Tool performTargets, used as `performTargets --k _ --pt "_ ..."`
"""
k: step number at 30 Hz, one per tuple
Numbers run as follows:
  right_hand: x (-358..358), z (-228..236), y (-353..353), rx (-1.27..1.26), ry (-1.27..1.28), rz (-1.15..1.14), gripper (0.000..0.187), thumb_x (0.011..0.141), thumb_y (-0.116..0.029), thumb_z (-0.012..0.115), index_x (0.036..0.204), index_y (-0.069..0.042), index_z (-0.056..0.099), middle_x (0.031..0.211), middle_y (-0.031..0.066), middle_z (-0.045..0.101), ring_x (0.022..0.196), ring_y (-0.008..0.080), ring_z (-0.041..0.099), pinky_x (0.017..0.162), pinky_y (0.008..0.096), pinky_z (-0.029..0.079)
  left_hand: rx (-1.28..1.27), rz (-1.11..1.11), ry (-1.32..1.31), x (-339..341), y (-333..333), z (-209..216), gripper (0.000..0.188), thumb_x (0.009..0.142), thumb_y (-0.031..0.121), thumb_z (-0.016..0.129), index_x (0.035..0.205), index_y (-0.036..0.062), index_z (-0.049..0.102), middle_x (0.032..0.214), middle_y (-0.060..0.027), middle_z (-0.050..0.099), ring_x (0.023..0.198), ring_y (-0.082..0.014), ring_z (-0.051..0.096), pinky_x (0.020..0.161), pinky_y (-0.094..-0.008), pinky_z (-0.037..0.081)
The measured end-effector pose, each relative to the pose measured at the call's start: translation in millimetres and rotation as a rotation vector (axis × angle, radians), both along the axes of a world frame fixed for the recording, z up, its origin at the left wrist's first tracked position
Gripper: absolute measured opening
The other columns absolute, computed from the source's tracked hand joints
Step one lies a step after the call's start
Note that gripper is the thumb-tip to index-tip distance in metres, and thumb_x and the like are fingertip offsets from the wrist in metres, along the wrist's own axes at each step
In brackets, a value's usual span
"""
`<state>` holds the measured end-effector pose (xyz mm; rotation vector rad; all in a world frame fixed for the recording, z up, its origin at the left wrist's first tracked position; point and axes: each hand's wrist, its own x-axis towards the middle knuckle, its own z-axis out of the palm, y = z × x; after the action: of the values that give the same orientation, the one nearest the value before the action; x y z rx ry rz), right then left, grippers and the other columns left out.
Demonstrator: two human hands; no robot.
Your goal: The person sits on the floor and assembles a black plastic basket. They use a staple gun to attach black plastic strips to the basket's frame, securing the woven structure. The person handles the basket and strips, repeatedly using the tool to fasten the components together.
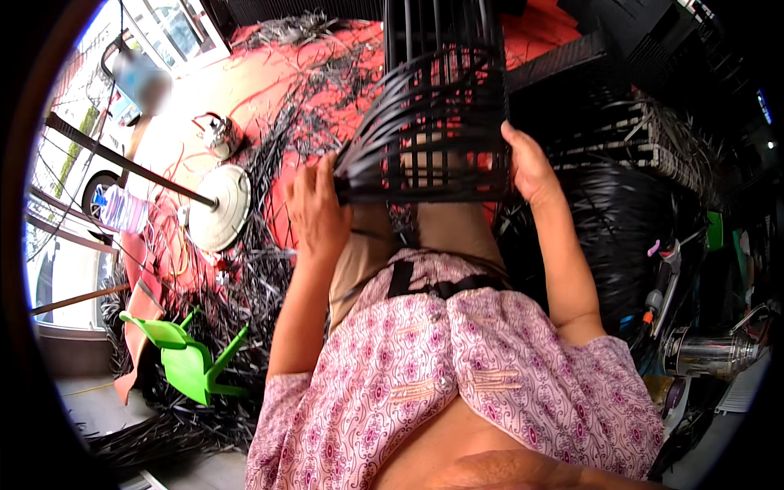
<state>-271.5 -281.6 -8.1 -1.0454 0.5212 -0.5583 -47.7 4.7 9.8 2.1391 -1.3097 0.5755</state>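
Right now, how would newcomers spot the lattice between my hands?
Start at the patterned shirt, then look up along the beige trousers. The black lattice spans from your left hand to right hand, its open grid unlike loose black strips leftward.

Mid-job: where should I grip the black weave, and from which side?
Likely grip the weave by its right edge, coming from the right: that edge runs fairly straight beside the right hand. On the left, near the left hand, strips bow outward and look less steady.
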Motion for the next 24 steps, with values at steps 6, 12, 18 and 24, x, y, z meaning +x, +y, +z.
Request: performTargets --k 6,12,18,24 --pt "7.2 14.5 28.3 -0.045 0.018 -0.087 0.038 0.098 -0.035 0.057 0.107 0.001 0.064 0.096 0.0085 0.069 0.075 0.0166 0.065 0.065 0.0296 0.055 -0.152 -0.346 0.213 64.6 -40.9 9.3 0.074 0.068 0.002 0.071 0.138 0.0071 0.046 0.132 -0.0174 0.050 0.126 -0.0346 0.047 0.106 -0.0397 0.037" --pt "3.9 10.9 18.0 -0.050 0.075 -0.203 0.035 0.095 -0.036 0.061 0.102 -0.002 0.065 0.086 0.0044 0.067 0.063 0.0126 0.061 0.055 0.0280 0.054 0.028 -0.846 1.143 83.5 -64.7 -32.7 0.071 0.084 0.014 0.071 0.147 0.0084 0.039 0.137 -0.0115 0.052 0.128 -0.0184 0.046 0.108 -0.0313 0.036" --pt "9.2 14.1 11.1 -0.116 0.076 -0.253 0.034 0.095 -0.034 0.062 0.101 -0.001 0.066 0.088 0.0067 0.067 0.072 0.0138 0.063 0.060 0.0264 0.053 0.418 -0.632 0.996 83.8 -57.1 -33.9 0.062 0.073 0.020 0.081 0.126 -0.0013 0.058 0.099 -0.0073 0.069 0.091 -0.0150 0.062 0.086 -0.0291 0.049" --pt "28.9 22.8 -12.9 -0.152 0.090 -0.257 0.033 0.093 -0.033 0.066 0.100 -0.001 0.065 0.087 0.0077 0.066 0.074 0.0153 0.063 0.063 0.0274 0.054 0.219 -0.179 0.268 123.9 -61.2 -41.0 0.050 0.075 0.020 0.069 0.122 0.0077 0.059 0.102 -0.0179 0.068 0.095 -0.0371 0.065 0.081 -0.0449 0.051"
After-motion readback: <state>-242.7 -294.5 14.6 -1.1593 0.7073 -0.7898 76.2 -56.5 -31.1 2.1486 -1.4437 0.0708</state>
